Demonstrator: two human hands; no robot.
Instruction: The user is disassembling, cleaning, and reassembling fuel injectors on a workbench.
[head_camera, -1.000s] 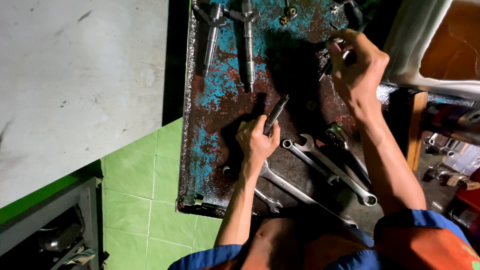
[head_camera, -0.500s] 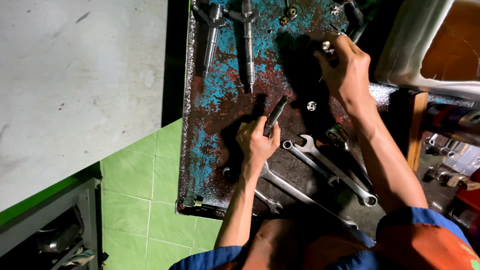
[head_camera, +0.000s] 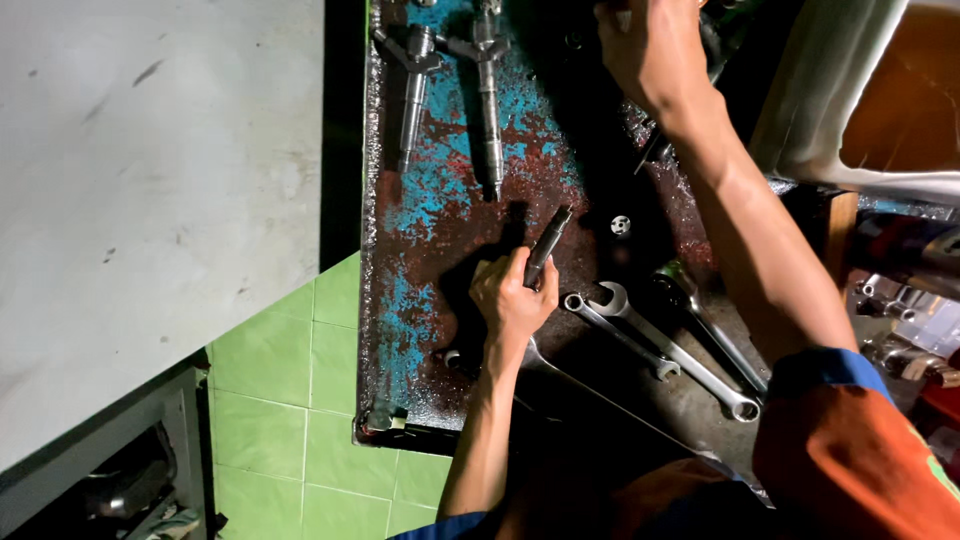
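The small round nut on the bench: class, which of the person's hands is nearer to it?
Left. The left hand grips a metal rod just left of the nut. The right hand is up at the bench's far edge, well beyond it.

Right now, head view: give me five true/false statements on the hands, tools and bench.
1. The left hand holds a slim dark metal rod. True.
2. Two long metal injector-like parts lie side by side at the far end of the bench. True.
3. The right hand rests on the wrenches. False: it is raised at the far end, away from them.
4. The bench top is clean white. False: rusty with blue paint patches.
5. The floor tiles are green. True.
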